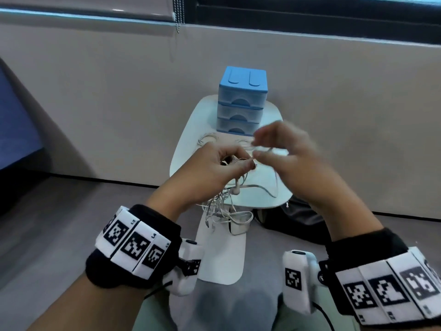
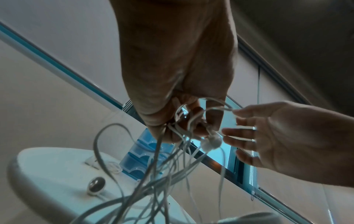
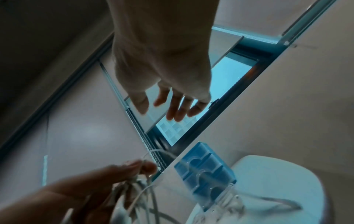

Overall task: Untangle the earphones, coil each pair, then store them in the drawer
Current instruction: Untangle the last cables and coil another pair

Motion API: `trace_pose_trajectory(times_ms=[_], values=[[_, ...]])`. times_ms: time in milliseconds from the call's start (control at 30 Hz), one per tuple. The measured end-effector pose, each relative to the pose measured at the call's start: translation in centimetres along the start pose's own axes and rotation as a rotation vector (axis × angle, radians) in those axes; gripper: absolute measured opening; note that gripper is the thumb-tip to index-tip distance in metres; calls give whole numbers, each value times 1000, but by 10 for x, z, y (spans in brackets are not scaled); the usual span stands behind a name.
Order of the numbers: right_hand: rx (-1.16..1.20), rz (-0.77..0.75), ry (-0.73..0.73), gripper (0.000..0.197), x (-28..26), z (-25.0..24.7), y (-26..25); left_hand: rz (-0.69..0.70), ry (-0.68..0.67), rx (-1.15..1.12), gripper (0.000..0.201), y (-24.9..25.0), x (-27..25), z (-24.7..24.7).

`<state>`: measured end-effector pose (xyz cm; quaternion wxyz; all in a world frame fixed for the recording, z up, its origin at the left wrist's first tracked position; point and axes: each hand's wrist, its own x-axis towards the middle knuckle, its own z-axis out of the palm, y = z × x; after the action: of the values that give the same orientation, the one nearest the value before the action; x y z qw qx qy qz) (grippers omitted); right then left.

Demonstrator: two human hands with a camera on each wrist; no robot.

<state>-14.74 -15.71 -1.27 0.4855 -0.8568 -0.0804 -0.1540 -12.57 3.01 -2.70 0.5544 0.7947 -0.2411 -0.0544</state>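
My left hand (image 1: pixel 223 163) grips a tangle of white earphone cables (image 1: pixel 223 206) above the front of a small white table (image 1: pixel 188 134). In the left wrist view the cables (image 2: pixel 153 174) hang from its curled fingers (image 2: pixel 212 119), with earbuds (image 2: pixel 210 142) dangling just below. My right hand (image 1: pixel 269 144) is blurred and hovers close to the right. Its fingers (image 3: pixel 172 109) are spread and hold nothing. One cable loop (image 2: pixel 220 108) reaches its index fingertip (image 2: pixel 237 111). The blue drawer unit (image 1: pixel 241 101) stands at the table's back with all three drawers closed.
Another pair of white earphones (image 1: pixel 208 138) lies on the table left of the drawer unit. A black bag (image 1: pixel 298 218) sits on the floor to the right of the table's white base (image 1: pixel 222 259). A grey wall runs close behind the table.
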Motion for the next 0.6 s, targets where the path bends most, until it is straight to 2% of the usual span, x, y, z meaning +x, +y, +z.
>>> trace_pose_trajectory(times_ms=[67,133,267,400,467,533,600], values=[[-57,57,-178,18,-1,2,0,22,-11,27,17,5,1,-4],[-126,30,-196,16,-4,-1,-3,3,-32,65,18,5,2,-9],[-165,-43,-85,26,-7,-9,-6,-80,-126,101,11,-4,-4,-10],[-82,-31,263,26,-4,-20,4,-124,-168,67,6,-13,-10,-8],[-111,13,372,21,-5,-30,12,-129,-139,20,7,-16,-10,-9],[-209,107,381,10,-6,-40,23,-125,-96,-57,8,-15,-8,-10],[-336,242,305,11,-13,-43,30,-120,-51,-135,9,-12,-6,-11]])
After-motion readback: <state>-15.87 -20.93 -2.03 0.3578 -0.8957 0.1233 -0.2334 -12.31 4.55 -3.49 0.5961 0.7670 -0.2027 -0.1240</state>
